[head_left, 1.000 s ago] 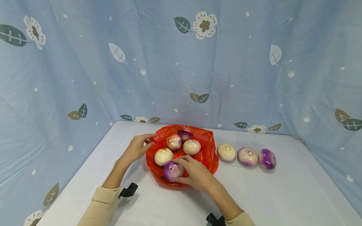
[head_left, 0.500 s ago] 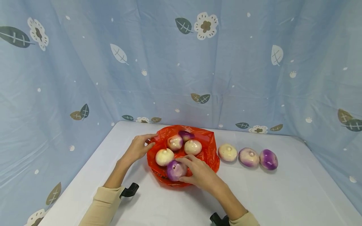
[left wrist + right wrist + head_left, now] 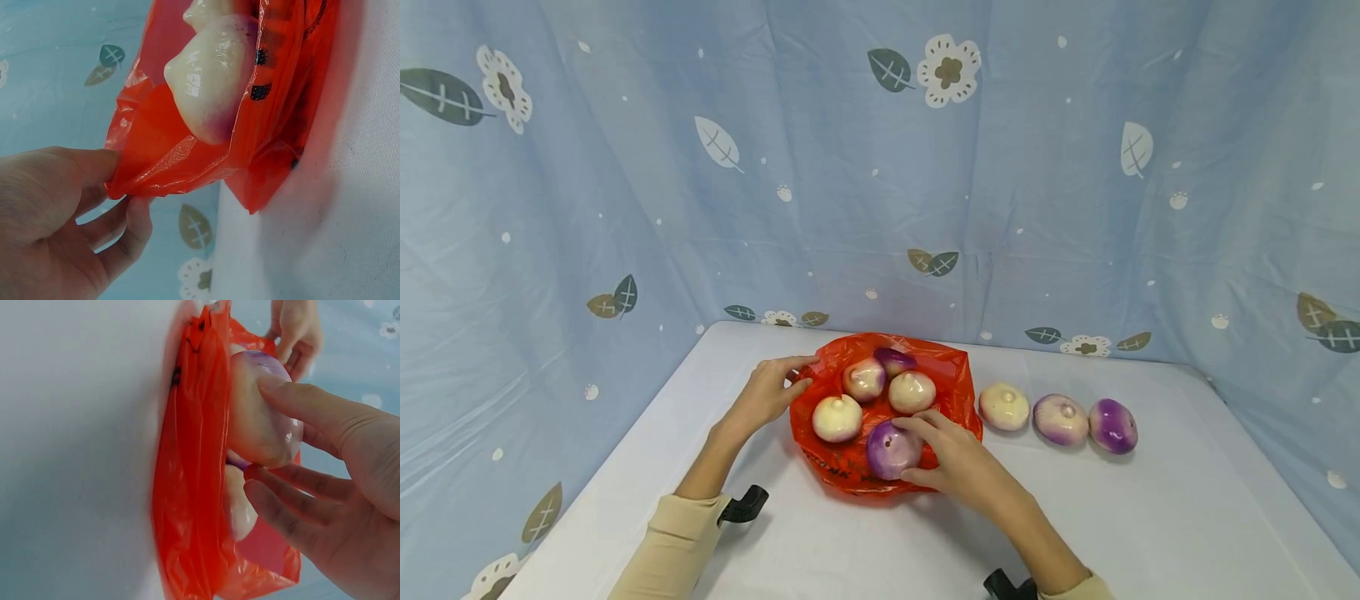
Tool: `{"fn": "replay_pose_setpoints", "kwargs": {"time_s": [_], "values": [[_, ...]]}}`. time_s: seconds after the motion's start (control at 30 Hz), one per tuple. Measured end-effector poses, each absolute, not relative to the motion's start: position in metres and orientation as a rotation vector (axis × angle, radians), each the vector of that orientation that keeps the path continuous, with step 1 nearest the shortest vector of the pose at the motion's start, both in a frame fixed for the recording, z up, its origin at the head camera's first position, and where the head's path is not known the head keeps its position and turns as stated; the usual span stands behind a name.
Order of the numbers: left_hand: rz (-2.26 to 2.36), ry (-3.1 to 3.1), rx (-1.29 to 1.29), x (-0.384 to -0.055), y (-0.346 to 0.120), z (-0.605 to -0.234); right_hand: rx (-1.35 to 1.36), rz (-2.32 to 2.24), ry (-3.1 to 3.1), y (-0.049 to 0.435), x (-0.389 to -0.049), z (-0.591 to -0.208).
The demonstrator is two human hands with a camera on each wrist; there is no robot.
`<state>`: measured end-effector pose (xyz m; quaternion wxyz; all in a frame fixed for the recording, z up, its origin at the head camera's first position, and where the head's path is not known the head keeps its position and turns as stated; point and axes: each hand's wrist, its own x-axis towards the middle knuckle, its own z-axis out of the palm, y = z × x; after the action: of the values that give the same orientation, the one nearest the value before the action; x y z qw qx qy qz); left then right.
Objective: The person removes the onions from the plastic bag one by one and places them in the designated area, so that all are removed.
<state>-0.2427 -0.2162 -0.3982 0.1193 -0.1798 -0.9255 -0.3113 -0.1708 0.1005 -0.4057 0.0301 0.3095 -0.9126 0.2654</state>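
Presently, my right grip (image 3: pixel 961 463) holds a glossy, round purple onion (image 3: pixel 891 452) at the mouth of the crinkled red plastic bag (image 3: pixel 957 396), frame centre; my left grip (image 3: pixel 765 390) pinches its edge. Inside: four pale-to-purple onions (image 3: pixel 837 418). Outside, right: three purple-white onions (image 3: pixel 1060 419).

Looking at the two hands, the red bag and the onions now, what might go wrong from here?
The purple onion in the right hand looks smooth and glossy, so it might slip and knock the pale onion beside it.
The left hand pinches only the edge of the thin red bag; a hard pull might tear it or free it.
The three round onions outside the bag may roll on the table if bumped.
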Motion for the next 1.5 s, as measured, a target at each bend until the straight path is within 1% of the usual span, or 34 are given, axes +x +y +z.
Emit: {"fn": "replay_pose_setpoints", "kwargs": {"time_s": [0.53, 1.23, 1.5], "values": [[-0.931, -2.728, -0.509, -0.244, -0.219, -0.400, 0.873, 0.793, -2.762, 0.135, -0.171, -0.401], [-0.934, -2.723, -0.527, -0.243, -0.218, -0.402, 0.801, 0.941, -2.723, 0.180, -0.168, -0.397], [-0.946, -2.750, -0.494, -0.243, -0.217, -0.401, 0.713, 0.878, -2.748, 0.195, -0.169, -0.392]]}}
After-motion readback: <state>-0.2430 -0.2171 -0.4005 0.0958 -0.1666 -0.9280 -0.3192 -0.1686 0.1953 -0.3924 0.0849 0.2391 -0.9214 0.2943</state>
